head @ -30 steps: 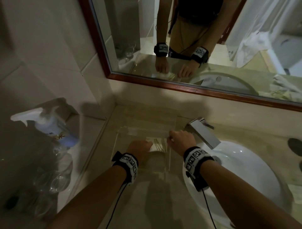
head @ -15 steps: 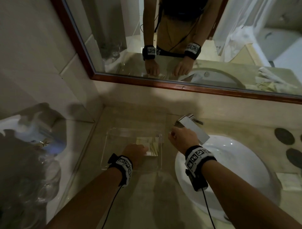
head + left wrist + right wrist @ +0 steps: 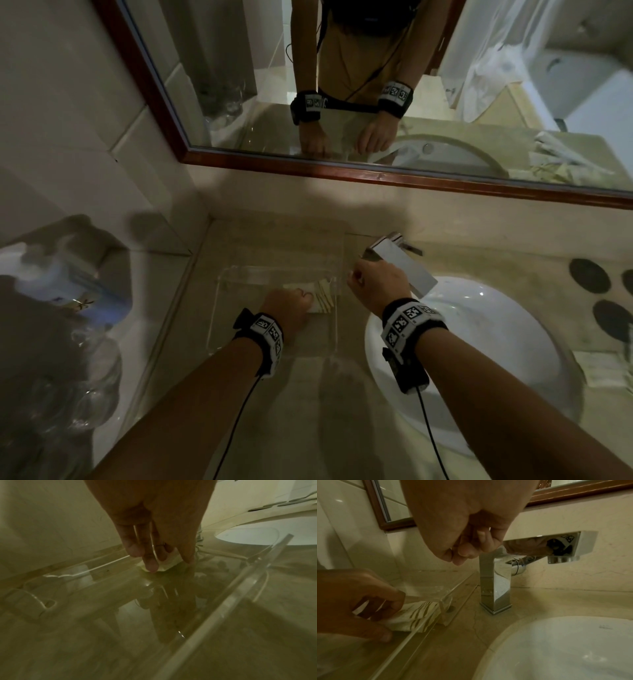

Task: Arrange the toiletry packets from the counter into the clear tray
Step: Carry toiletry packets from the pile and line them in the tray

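The clear tray (image 3: 219, 308) sits on the counter left of the basin. Cream, gold-striped toiletry packets (image 3: 324, 297) lie in its far right corner, against the right wall (image 3: 423, 623). My left hand (image 3: 305, 298) reaches into the tray and pinches the packets (image 3: 171, 563) between its fingers on top and its thumb (image 3: 385, 635) at the near edge. Just outside the tray's right wall, next to the tap, my right hand (image 3: 356, 275) hovers. Its fingers (image 3: 465, 551) are curled against the palm with nothing in them.
A square chrome tap (image 3: 400, 263) stands close behind my right hand, above the white basin (image 3: 479, 342). More packets (image 3: 603, 370) and dark round discs (image 3: 589, 275) lie on the counter at far right. A pump bottle (image 3: 51, 274) and blurred glasses (image 3: 85, 377) stand at left.
My right hand has come off the tray's right edge and drawn back toward the tap. My left hand stays on the packets inside the tray.
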